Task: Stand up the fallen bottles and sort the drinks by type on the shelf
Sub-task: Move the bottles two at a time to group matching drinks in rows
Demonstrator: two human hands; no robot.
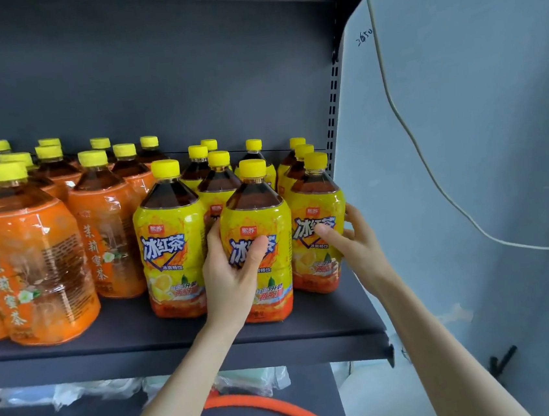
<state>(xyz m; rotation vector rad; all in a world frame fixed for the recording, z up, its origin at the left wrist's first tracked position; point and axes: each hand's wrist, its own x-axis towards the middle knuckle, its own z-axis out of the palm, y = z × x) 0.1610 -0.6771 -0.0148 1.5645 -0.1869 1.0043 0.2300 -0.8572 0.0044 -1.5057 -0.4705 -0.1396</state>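
Fingers (253,247) of the left hand (230,280) wrap the front yellow bottle (258,229), thumb across its label and the rest curled round its left side, clamped on it. The right hand (351,243) rests on the right bottle (318,223), thumb on the label, fingers spread round its right side, holding it. Both bottles stand upright near the front edge of the shelf (177,329), side by side and just touching. To the left of the gripped one stands a third yellow bottle (172,245), upright and untouched.

Behind these, more yellow-labelled bottles (219,176) stand in rows toward the back panel, all with yellow caps. On the left half of the shelf stand the orange bottles (35,266), also upright and yellow-capped, grouped apart from the yellow ones.

Below the shelf lies an orange strip (274,407), curved. To the right a white cable (432,174) hangs along the pale wall (490,83).
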